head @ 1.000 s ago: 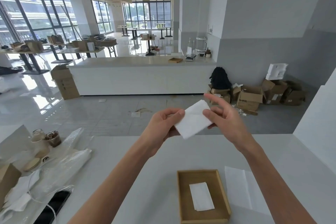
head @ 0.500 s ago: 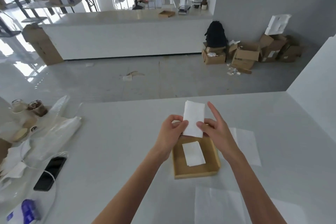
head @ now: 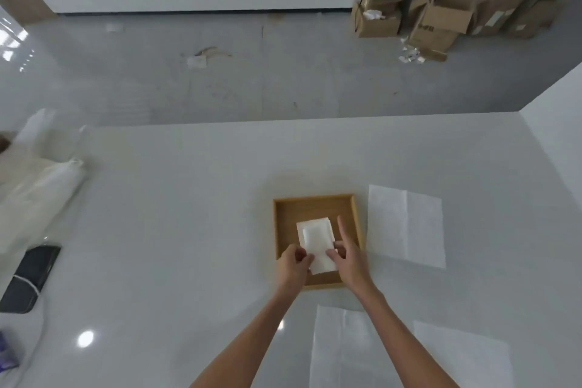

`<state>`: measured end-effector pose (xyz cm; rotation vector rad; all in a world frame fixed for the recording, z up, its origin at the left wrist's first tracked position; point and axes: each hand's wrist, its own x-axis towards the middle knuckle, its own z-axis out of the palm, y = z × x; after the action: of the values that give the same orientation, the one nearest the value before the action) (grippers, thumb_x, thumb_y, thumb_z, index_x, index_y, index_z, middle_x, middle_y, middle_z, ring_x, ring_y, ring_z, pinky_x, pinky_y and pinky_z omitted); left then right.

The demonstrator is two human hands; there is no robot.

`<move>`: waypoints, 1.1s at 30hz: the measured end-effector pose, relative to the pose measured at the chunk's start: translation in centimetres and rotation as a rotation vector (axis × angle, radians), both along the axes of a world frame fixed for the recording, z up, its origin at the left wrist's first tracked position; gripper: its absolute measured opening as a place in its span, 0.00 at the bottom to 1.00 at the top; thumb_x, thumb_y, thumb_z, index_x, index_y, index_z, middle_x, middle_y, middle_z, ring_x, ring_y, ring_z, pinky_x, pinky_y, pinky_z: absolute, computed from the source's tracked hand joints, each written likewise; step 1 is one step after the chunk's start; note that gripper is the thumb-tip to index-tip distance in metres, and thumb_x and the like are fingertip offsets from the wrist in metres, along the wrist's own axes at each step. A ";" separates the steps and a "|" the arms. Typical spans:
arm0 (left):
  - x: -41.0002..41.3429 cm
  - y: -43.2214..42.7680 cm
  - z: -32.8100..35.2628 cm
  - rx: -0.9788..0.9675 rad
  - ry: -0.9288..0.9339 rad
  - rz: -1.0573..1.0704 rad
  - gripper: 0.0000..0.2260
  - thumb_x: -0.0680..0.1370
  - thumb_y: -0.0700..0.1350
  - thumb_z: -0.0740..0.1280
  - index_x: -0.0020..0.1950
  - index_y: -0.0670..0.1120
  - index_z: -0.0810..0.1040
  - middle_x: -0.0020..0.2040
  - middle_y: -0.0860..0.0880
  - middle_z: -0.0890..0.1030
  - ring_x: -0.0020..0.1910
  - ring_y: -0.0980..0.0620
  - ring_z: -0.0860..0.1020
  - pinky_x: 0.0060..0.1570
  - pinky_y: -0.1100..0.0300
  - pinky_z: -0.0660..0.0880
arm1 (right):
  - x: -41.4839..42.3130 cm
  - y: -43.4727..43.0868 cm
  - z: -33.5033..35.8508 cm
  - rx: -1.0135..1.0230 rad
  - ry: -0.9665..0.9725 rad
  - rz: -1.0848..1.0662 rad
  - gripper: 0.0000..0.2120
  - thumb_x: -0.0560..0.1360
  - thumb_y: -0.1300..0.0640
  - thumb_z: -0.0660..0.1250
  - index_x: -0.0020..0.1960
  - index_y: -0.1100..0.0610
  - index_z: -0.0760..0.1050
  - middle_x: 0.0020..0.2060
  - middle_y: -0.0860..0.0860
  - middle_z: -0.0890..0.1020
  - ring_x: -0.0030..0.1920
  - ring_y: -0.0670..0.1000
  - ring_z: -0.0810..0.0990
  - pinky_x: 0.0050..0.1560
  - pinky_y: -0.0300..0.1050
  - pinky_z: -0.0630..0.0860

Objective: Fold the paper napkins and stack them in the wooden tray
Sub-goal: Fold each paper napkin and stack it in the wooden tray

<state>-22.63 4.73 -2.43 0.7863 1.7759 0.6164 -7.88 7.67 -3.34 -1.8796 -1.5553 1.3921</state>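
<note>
At centre of the head view, your left hand point(head: 294, 264) and right hand point(head: 348, 258) each pinch the near edge of the folded napkin point(head: 318, 239), laying it on the first napkin point(head: 299, 224) inside the wooden tray point(head: 316, 203). Judge two nearly stacked. Three flat napkins point(head: 406, 225) remain on the tabletop point(head: 189, 214), at 3, 5 and 6 o'clock from the tray. Half a second ago you held it above the tray's 12 o'clock rim.

No writing can be read with certainty. The open brown cardboard box point(head: 439, 23) on the grey floor carries a short dark print on its side, too blurred to read. The white labels point(head: 493, 19) on the brown boxes beside it are too small.
</note>
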 end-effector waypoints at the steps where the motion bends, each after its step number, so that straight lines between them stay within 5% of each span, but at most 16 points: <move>1: 0.2 0.7 -0.6 -0.002 0.029 -0.003 0.07 0.79 0.43 0.70 0.43 0.47 0.74 0.38 0.48 0.81 0.36 0.48 0.82 0.42 0.47 0.82 | -0.1 0.6 -0.9 0.000 -0.010 0.013 0.40 0.79 0.57 0.66 0.77 0.36 0.45 0.49 0.50 0.80 0.46 0.48 0.79 0.51 0.43 0.78; 4: 0.3 2.0 -2.0 -0.028 0.161 -0.028 0.05 0.80 0.45 0.68 0.46 0.46 0.73 0.43 0.50 0.79 0.42 0.49 0.79 0.41 0.55 0.78 | -0.2 1.4 -3.3 0.046 -0.074 -0.003 0.40 0.78 0.56 0.68 0.79 0.42 0.47 0.54 0.48 0.78 0.48 0.46 0.79 0.57 0.49 0.79; 8: 0.6 2.2 -3.6 -0.090 0.339 -0.068 0.08 0.82 0.48 0.64 0.50 0.45 0.67 0.49 0.49 0.72 0.44 0.50 0.73 0.42 0.58 0.70 | 0.0 0.9 -4.4 0.155 -0.161 -0.154 0.32 0.80 0.48 0.65 0.79 0.51 0.56 0.70 0.53 0.70 0.69 0.53 0.71 0.67 0.53 0.73; 11: 1.3 2.2 -4.3 -0.090 0.392 -0.088 0.09 0.82 0.50 0.63 0.51 0.47 0.66 0.50 0.50 0.72 0.44 0.49 0.74 0.42 0.56 0.73 | -0.4 0.7 -4.7 0.106 -0.189 -0.198 0.25 0.81 0.47 0.62 0.75 0.54 0.65 0.68 0.54 0.72 0.67 0.54 0.73 0.66 0.55 0.74; 14: 1.5 2.4 -4.3 -0.067 0.389 -0.095 0.08 0.82 0.50 0.62 0.56 0.47 0.70 0.53 0.49 0.75 0.46 0.50 0.77 0.45 0.55 0.76 | -0.9 0.5 -4.5 0.070 -0.143 -0.182 0.22 0.81 0.49 0.61 0.73 0.55 0.68 0.67 0.54 0.74 0.65 0.52 0.74 0.63 0.45 0.74; 17: 1.5 2.4 -4.0 -0.048 0.411 -0.072 0.09 0.82 0.49 0.62 0.60 0.47 0.71 0.56 0.49 0.74 0.47 0.51 0.76 0.48 0.54 0.77 | -1.0 0.2 -4.4 0.050 -0.105 -0.181 0.22 0.81 0.49 0.61 0.74 0.55 0.68 0.67 0.53 0.74 0.65 0.50 0.74 0.60 0.40 0.72; 23: 1.7 1.7 -3.1 -0.022 0.420 -0.060 0.10 0.83 0.48 0.60 0.64 0.49 0.70 0.59 0.48 0.70 0.49 0.49 0.76 0.46 0.56 0.75 | -0.6 -0.6 -4.5 0.067 -0.122 -0.108 0.25 0.81 0.49 0.61 0.76 0.53 0.63 0.70 0.54 0.70 0.69 0.53 0.70 0.65 0.48 0.72; 28: 1.9 0.8 -2.5 0.133 0.496 -0.247 0.20 0.82 0.43 0.62 0.72 0.54 0.64 0.62 0.49 0.65 0.56 0.50 0.72 0.47 0.60 0.73 | -0.2 -1.6 -4.1 0.358 -0.514 0.232 0.29 0.79 0.48 0.64 0.78 0.45 0.60 0.74 0.54 0.64 0.73 0.57 0.63 0.68 0.54 0.70; 33: 1.8 0.3 -3.6 0.029 0.546 -0.392 0.28 0.81 0.46 0.64 0.79 0.53 0.56 0.65 0.45 0.64 0.60 0.45 0.71 0.57 0.56 0.75 | 0.3 -1.7 -4.8 0.230 -0.605 0.349 0.34 0.78 0.54 0.65 0.79 0.46 0.53 0.76 0.57 0.62 0.73 0.60 0.64 0.68 0.57 0.70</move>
<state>-20.81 5.01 -6.01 1.3766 2.0140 0.1687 -7.57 5.99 -8.19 -2.0590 -2.3047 0.7239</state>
